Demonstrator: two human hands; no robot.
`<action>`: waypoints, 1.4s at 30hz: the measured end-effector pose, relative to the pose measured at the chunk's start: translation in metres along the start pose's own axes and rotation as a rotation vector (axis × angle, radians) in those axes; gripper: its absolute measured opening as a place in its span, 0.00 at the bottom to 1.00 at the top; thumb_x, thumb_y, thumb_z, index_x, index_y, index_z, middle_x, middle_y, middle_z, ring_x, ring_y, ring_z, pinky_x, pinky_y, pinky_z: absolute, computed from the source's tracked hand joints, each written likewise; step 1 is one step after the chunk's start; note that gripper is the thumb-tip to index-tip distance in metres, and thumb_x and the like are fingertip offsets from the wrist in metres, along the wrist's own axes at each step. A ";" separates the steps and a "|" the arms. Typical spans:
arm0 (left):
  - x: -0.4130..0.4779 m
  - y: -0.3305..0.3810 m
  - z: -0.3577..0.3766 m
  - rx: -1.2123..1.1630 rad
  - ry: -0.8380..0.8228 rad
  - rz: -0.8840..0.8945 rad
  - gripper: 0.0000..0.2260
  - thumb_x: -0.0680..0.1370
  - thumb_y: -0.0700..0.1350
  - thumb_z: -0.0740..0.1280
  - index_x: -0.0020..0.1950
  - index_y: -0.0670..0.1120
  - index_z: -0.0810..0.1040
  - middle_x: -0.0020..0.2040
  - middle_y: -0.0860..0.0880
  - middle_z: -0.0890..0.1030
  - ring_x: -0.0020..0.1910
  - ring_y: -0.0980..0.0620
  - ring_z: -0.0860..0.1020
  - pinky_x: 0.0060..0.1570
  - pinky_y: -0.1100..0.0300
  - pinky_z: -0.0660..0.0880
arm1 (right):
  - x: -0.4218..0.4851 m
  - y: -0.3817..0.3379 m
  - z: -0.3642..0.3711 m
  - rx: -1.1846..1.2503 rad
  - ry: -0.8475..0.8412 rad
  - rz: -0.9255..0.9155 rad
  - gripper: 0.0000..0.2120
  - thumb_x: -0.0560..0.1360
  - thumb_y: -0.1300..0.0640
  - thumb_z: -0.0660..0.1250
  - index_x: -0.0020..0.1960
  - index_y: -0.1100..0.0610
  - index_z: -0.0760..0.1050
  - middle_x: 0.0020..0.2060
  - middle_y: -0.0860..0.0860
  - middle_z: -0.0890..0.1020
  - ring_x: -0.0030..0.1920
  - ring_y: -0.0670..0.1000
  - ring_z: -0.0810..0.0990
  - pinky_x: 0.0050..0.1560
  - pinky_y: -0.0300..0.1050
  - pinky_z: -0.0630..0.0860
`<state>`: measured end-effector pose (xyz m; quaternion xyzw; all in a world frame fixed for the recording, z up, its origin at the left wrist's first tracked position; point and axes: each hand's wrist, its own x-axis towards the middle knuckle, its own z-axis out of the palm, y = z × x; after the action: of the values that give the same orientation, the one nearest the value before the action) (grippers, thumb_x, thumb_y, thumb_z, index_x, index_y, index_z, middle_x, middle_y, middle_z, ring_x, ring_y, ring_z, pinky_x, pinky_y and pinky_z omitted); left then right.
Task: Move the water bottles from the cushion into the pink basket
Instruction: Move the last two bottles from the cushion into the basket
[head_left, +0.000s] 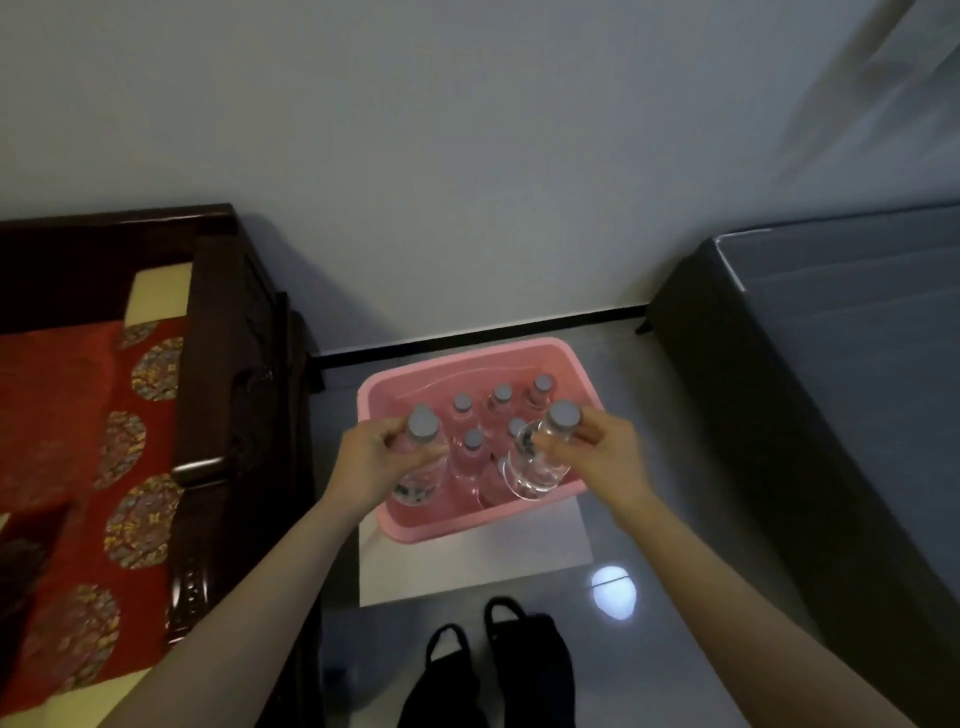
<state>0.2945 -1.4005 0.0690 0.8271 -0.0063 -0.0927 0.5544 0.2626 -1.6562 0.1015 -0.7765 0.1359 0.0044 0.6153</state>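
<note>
A pink basket stands on the floor in front of me, with several clear water bottles with grey caps upright inside it. My left hand grips the neck of a water bottle over the basket's left side. My right hand grips another water bottle by its neck over the basket's right front corner, its base tilted toward me. The red patterned cushion lies at the left on a dark wooden seat; no bottles show on it.
The seat's dark wooden armrest stands between cushion and basket. A dark grey bed or sofa fills the right. A white sheet lies under the basket. My black shoes are on the glossy floor below.
</note>
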 end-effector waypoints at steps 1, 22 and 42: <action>0.003 -0.003 0.003 0.005 0.012 -0.019 0.17 0.62 0.52 0.79 0.49 0.53 0.85 0.39 0.64 0.84 0.39 0.69 0.80 0.40 0.74 0.74 | 0.008 0.006 0.006 -0.018 -0.028 0.003 0.13 0.62 0.62 0.80 0.42 0.48 0.83 0.40 0.52 0.87 0.44 0.54 0.84 0.49 0.51 0.81; 0.009 -0.034 0.024 0.509 0.079 -0.071 0.12 0.68 0.42 0.74 0.50 0.47 0.81 0.45 0.53 0.78 0.43 0.51 0.78 0.44 0.54 0.76 | 0.064 0.100 0.083 -0.855 -0.500 -0.369 0.09 0.66 0.53 0.73 0.46 0.49 0.80 0.44 0.44 0.78 0.47 0.46 0.73 0.34 0.43 0.72; 0.037 -0.055 0.054 0.925 -0.410 -0.177 0.05 0.72 0.35 0.64 0.43 0.44 0.73 0.48 0.43 0.76 0.47 0.39 0.77 0.43 0.50 0.72 | 0.084 0.105 0.099 -1.148 -0.860 -0.311 0.08 0.70 0.65 0.64 0.47 0.58 0.77 0.51 0.53 0.77 0.50 0.60 0.79 0.38 0.47 0.70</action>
<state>0.3169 -1.4326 -0.0067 0.9480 -0.0854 -0.2871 0.1079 0.3368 -1.6002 -0.0377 -0.9165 -0.2530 0.2919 0.1043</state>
